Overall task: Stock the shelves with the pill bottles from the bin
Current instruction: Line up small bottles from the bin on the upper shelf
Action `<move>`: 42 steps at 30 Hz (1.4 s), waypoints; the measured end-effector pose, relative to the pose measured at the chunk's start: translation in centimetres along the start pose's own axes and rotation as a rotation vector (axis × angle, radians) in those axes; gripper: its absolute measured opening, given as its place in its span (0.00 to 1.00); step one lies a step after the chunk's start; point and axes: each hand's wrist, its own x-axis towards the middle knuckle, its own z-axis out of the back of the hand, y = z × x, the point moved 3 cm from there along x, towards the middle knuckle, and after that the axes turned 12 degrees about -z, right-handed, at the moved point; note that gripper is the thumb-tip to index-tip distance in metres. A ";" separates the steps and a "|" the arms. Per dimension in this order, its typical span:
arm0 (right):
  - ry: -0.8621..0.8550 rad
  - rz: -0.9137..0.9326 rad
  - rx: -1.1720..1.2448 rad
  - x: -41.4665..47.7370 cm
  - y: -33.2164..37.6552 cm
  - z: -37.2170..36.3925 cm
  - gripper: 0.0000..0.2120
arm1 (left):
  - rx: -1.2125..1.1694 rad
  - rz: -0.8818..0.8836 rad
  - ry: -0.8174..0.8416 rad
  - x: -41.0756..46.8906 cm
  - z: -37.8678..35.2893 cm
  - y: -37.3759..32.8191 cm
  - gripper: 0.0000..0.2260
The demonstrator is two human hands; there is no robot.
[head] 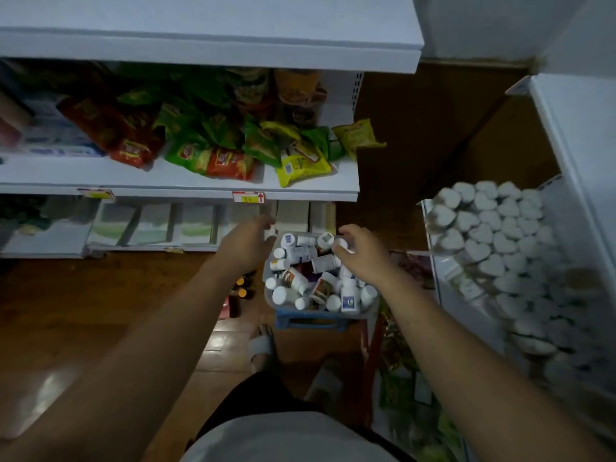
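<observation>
Picking bottles out of the bin looks like the job right now. The left grip (248,245) has its fingers stretched out. A small white thing sits at its fingertips, but it is too blurry to tell if the grip holds it. Just to the right of that grip, and a bit below, is the bin (268,301), piled with pill bottles (301,278) lying every which way. The right grip (360,251) hovers over the far side of the pile, half open with bent fingers, and seems to hold nothing. It is best to take a bottle off the top and squeeze its middle so it does not slip. Well to the right of that grip is a shelf (443,288) full of white heart-shaped tops (483,235).
</observation>
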 end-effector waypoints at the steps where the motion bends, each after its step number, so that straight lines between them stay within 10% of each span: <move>1: 0.029 -0.023 0.006 0.6 -0.4 -1.3 0.23 | -0.032 0.035 0.034 0.4 -1.1 1.3 0.19; 11: 0.287 -0.145 -0.250 5.4 -2.6 -13.7 0.24 | -0.120 0.098 0.277 3.8 -11.8 11.7 0.27; 32: 0.057 -0.030 -0.410 11.0 1.8 -20.6 0.14 | 0.112 -0.141 0.289 8.4 -14.9 13.2 0.13; 42: 0.006 -0.070 0.483 6.9 5.2 -8.3 0.11 | -0.783 0.011 -0.200 7.4 -3.8 8.3 0.11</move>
